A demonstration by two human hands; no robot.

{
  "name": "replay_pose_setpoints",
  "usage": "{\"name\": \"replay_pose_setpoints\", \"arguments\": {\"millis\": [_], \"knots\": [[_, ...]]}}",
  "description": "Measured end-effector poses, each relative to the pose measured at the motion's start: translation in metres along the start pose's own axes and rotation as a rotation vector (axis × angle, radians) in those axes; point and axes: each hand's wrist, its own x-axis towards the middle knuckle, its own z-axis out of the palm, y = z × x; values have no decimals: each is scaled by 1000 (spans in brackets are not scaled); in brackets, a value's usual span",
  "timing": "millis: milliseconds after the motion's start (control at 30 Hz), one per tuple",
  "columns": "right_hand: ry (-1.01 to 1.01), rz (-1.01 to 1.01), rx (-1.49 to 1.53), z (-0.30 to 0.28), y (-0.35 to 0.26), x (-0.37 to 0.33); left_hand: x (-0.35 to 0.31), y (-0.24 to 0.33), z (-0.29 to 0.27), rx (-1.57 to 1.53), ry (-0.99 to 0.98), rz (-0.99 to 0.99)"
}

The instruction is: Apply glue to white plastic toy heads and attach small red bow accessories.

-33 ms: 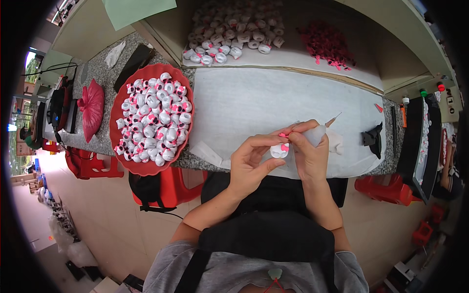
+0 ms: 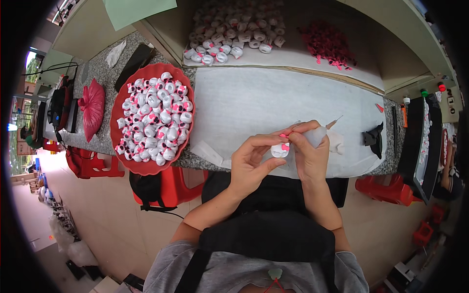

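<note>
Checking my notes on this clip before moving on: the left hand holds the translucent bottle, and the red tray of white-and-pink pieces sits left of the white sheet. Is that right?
One thing is wrong: the right hand, not the left hand, holds the translucent bottle, as the head view shows. The red tray of white-and-pink pieces does sit left of the white sheet.

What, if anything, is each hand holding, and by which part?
The left hand holds a small white-and-pink piece, fingers near its upper end, exact contact partly hidden; the right hand holds a translucent needle-tipped bottle by its body.
</note>
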Motion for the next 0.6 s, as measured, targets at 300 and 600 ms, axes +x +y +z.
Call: {"name": "replay_pose_setpoints", "arguments": {"millis": [300,600], "knots": [[33,-72,-242,-9,1,-5,-2,5,-1,-22,23,-16],[-42,72,-267,-17,-12,-3,-1,10,-1,72,67,-5]]}}
